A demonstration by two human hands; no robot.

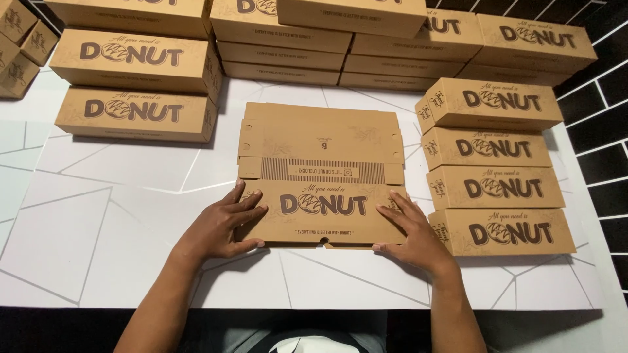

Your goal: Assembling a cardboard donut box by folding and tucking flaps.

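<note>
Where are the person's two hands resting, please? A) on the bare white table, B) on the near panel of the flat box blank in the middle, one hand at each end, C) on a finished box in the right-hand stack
B: the left hand and right hand lie flat on opposite ends of the blank's near panel.

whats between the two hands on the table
In the head view, the near panel of the flat brown cardboard box spans the gap between the left hand and the right hand; each hand rests flat on one end of it.
</note>
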